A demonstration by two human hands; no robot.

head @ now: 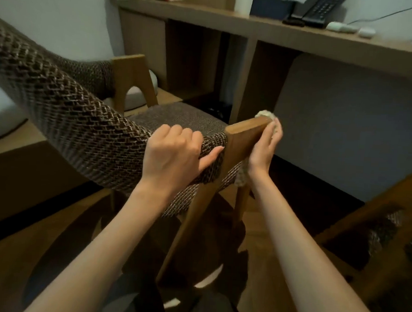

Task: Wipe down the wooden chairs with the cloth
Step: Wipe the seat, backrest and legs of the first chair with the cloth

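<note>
Wooden flooring is showing across the lower frame, and a long wooden desk (254,27) is running along the top against a pale wall, carrying a dark telephone (325,9), a dark box (271,7) and small white items (340,27) at upper right. You are standing behind a chair (178,117) at centre frame, looking down over its woven backrest (60,95), which is sweeping from the left edge to the middle. Your left hand (176,152) is gripping the right end of that backrest, fingers curled over its top and thumb lying on the near side. Your right hand (263,149) is holding the cloth (265,114) against the right side of the wooden upright (239,143) at the backrest's end, just right of centre; the fingers are wrapping over the cloth and clamping it to the wood. One pale bunch of the cloth is showing above your fingertips at the upright's top corner, and another part is hanging below your wrist beside the seat. The two hands are sitting close together with only the upright between them. Part of a second chair (376,212) with the same wood and weave is showing at the lower right edge.
</note>
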